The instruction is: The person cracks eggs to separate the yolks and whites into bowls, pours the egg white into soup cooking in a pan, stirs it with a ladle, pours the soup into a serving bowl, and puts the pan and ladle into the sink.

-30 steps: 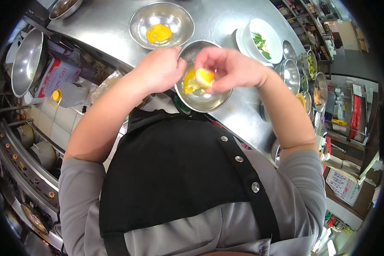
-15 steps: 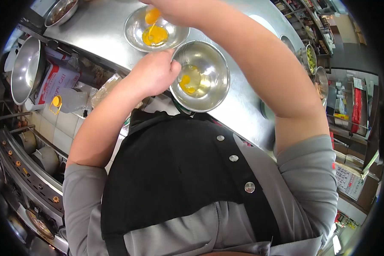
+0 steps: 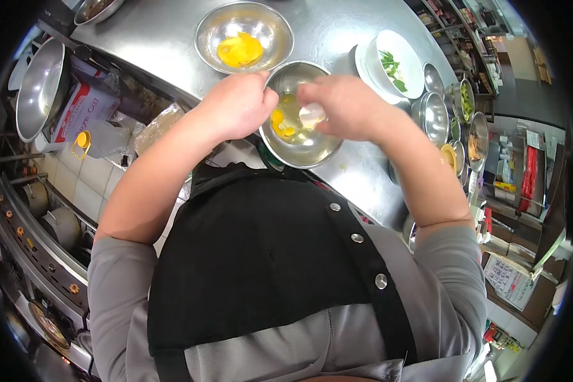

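Note:
My left hand point(image 3: 245, 105) is closed at the left rim of a steel mixing bowl point(image 3: 325, 149), with the thumb near the edge. Inside this bowl lie clear egg white and some yellow yolk point(image 3: 278, 119). Over the same bowl, my right hand point(image 3: 347, 107) pinches a small whitish, rounded, cup-like piece point(image 3: 312, 116), its exact kind unclear. It sits low within the bowl, near the liquid. Just beyond stands a second steel bowl point(image 3: 277, 37) holding a mass of yellow egg yolks point(image 3: 240, 49).
To the right, a white bowl point(image 3: 415, 60) holds green leaves, beside several small metal bowls point(image 3: 434, 118). The steel counter point(image 3: 356, 188) runs diagonally. At left are a large metal bowl point(image 3: 44, 89), a plastic jug point(image 3: 106, 145) and a stove point(image 3: 44, 258).
My right hand has come from the far bowl down into the near bowl. More yolk lies in the far bowl. The left hand stays at the near rim.

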Demonstrator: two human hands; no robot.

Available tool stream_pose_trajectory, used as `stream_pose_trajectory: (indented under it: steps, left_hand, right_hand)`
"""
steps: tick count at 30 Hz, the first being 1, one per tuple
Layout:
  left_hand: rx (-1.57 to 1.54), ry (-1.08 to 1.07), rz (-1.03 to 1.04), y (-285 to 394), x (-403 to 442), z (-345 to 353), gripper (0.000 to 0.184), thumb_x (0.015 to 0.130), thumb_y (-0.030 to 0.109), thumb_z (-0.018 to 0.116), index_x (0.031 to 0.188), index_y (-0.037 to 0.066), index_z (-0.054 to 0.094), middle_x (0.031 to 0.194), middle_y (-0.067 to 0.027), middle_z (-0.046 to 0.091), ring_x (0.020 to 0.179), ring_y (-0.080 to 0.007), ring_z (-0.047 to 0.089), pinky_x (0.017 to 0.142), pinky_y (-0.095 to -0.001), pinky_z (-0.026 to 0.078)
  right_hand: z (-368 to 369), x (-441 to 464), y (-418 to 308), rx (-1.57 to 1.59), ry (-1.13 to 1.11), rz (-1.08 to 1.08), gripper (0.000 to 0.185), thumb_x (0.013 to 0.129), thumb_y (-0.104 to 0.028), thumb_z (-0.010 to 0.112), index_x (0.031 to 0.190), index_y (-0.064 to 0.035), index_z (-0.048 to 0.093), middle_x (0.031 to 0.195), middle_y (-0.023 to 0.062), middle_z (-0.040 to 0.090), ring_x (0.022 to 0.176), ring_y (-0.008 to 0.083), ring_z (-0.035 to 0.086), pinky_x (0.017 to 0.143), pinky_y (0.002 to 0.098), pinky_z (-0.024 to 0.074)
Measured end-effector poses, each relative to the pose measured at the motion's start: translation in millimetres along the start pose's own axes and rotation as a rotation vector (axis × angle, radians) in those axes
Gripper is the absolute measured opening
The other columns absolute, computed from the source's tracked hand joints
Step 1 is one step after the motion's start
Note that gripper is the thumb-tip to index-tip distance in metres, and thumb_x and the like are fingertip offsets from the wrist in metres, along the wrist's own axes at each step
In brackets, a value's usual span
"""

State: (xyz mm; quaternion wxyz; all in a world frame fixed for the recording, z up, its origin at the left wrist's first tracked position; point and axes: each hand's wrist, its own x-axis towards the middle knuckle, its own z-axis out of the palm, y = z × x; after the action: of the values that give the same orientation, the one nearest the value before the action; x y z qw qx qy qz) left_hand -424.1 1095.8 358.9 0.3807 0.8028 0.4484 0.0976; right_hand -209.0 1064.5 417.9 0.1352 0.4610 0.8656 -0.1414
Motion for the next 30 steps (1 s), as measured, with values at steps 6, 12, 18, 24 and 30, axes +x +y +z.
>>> stream_pose_trajectory:
  steps: [6,12,18,24,30]
  left_hand:
    - [0.004,0.011,0.049,8.8,2.7,-3.6,0.038,0.092,0.024,0.047,0.107,-0.009,0.060,0.101,-0.0317,0.066,0.100,-0.0441,0.064,0.089,-0.0492,0.050]
    - [-0.016,0.020,0.037,4.6,4.8,0.7,0.038,0.091,0.024,0.047,0.106,-0.009,0.060,0.100,-0.0312,0.067,0.099,-0.0449,0.064,0.089,-0.0496,0.050]
    - [-0.019,0.039,0.066,-6.3,0.9,-0.4,0.038,0.092,0.024,0.047,0.106,-0.010,0.059,0.096,-0.0323,0.066,0.096,-0.0456,0.064,0.088,-0.0507,0.050]
    - [-0.022,0.021,0.038,-11.4,1.0,1.1,0.037,0.093,0.024,0.046,0.104,-0.009,0.058,0.096,-0.0326,0.065,0.096,-0.0466,0.063,0.088,-0.0512,0.049]
    - [-0.026,0.021,0.029,-10.6,0.9,-1.0,0.038,0.093,0.025,0.047,0.104,-0.008,0.059,0.097,-0.0304,0.066,0.096,-0.0447,0.064,0.088,-0.0505,0.050]
  right_hand:
    - [40.6,6.1,-9.4,0.012,-0.040,-0.041,0.037,0.072,-0.013,0.075,0.108,-0.0116,0.064,0.097,0.0122,0.067,0.095,0.0327,0.066,0.080,0.0430,0.0531]
    - [43.0,5.8,-4.0,0.649,-0.110,-0.036,0.039,0.072,-0.015,0.079,0.107,-0.0105,0.062,0.093,0.0059,0.067,0.086,0.0219,0.065,0.076,0.0376,0.0509]
    - [-1.5,2.2,11.1,1.191,-0.052,-0.014,0.044,0.074,0.000,0.079,0.112,-0.0083,0.058,0.099,-0.0028,0.063,0.093,0.0059,0.059,0.078,0.0227,0.0484]
    - [-87.9,32.1,-6.7,0.430,0.475,0.054,0.030,0.077,-0.009,0.072,0.106,-0.0072,0.063,0.094,0.0095,0.065,0.089,0.0245,0.064,0.080,0.0380,0.0519]
    - [-59.4,62.1,4.9,-0.236,0.533,-0.015,0.031,0.075,-0.011,0.072,0.105,-0.0086,0.063,0.095,0.0109,0.066,0.092,0.0291,0.066,0.082,0.0403,0.0522]
